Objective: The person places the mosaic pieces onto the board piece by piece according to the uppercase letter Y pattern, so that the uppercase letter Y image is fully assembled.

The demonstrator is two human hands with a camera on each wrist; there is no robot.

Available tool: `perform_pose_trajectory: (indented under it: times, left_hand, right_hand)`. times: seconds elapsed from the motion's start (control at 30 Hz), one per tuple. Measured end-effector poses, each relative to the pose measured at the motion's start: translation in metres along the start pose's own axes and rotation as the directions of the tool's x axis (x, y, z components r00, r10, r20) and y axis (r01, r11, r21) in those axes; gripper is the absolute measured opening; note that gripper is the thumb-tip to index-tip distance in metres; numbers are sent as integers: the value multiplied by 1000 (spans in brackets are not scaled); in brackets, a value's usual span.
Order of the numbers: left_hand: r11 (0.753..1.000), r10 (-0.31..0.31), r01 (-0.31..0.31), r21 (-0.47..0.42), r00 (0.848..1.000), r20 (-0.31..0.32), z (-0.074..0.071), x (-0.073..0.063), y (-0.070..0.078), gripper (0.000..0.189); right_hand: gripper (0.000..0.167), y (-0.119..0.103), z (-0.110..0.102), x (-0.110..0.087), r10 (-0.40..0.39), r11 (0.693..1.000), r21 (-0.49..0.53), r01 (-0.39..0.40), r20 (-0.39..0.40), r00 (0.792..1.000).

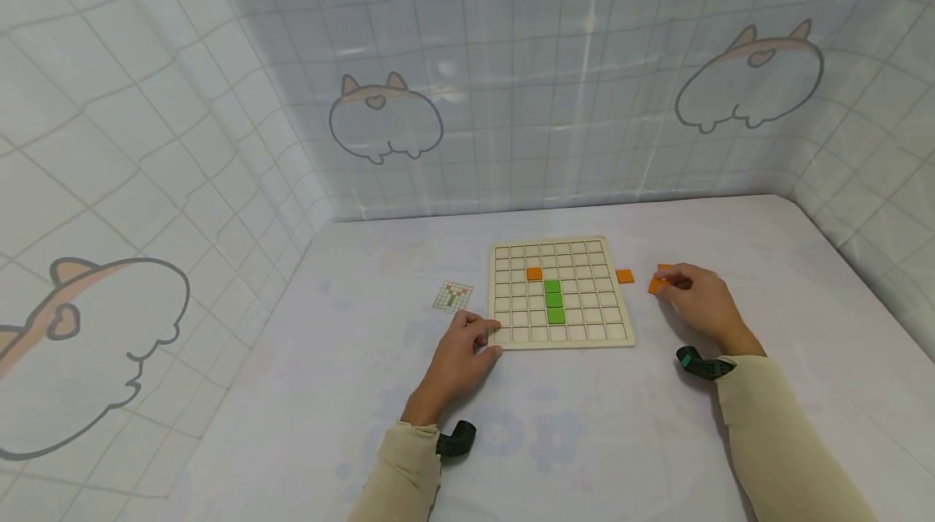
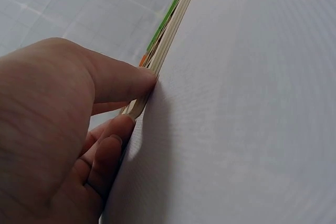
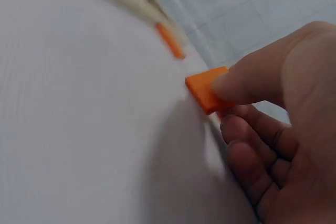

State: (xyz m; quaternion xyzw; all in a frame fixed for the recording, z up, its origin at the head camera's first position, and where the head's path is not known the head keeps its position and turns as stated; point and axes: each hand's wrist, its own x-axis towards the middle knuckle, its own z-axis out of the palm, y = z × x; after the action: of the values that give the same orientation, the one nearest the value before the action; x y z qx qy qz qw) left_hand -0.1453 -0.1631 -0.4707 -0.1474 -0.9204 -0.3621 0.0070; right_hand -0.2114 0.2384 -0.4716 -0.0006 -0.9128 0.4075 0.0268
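Note:
My left hand (image 1: 462, 353) grips the near left corner of a pale wooden grid board (image 1: 519, 319). Its thumb lies along the near edge in the left wrist view, and its index finger reaches onto the left side. On the board are one orange square tile (image 1: 534, 273) and a column of green square tiles (image 1: 555, 316). To the right of the board, my right hand (image 1: 703, 299) pinches an orange square tile (image 3: 202, 88) between thumb and fingers. A loose orange tile (image 1: 624, 276) lies between the board and this hand. Another orange tile (image 1: 665, 266) shows partly behind its fingers.
A small pattern card (image 1: 453, 295) with a printed coloured grid lies left of the board. The white table (image 1: 351, 343) meets a tile-patterned curtain (image 1: 511, 100) at the back and sides. Dark wrist straps (image 1: 703, 363) sit at both sleeve cuffs.

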Motion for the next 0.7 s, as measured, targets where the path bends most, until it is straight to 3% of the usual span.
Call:
perform_pose_trajectory:
  times: [0.2, 0.47, 0.7]
  left_hand:
    - [1000, 0, 0, 11, 1000, -7, 0, 0, 0, 34]
    - [1000, -4, 4, 26, 1000, 3, 1, 0, 0, 35]
    - [1000, 1, -1, 24, 1000, -1, 0, 0, 0, 35]
  right_hand:
    - [36, -2, -3, -2, 76, 986, 152, -69, -35, 997]
    - [35, -4, -2, -2, 104, 984, 158, -86, -112, 988]
    - [34, -10, 0, -2, 150, 972, 201, -124, -121, 981]
